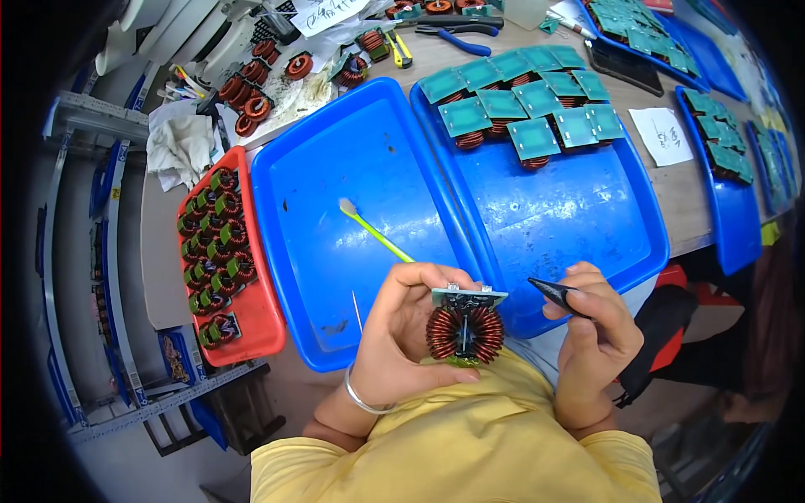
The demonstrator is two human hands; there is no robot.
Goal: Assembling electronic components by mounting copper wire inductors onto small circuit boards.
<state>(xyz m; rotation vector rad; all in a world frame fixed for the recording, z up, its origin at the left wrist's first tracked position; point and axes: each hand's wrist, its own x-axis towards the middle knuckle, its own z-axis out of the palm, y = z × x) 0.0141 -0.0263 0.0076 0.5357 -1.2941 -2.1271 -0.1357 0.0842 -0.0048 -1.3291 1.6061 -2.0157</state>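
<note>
In front of my chest, my left hand (pixel 392 329) grips a toroidal inductor (pixel 465 334) wound with dark copper wire. A small green circuit board (pixel 471 297) sits edge-on across its top, with metal terminals sticking up. Something yellow-green shows beneath the coil. My right hand (pixel 597 339) is closed around a black pointed tool (pixel 555 293), its tip directed left toward the board but apart from it. Just beyond my left hand, a yellow-green toothbrush-like brush (pixel 377 230) lies in the left blue tray (pixel 323 168).
Another blue tray (pixel 579 205) holds several board-topped coils (pixel 537 98) at its far end. At left stands a red tray (pixel 267 323) of coils. Pliers (pixel 464 40), a yellow utility knife (pixel 400 50) and loose coils (pixel 254 80) lie farther back. More loaded trays (pixel 717 138) are at right.
</note>
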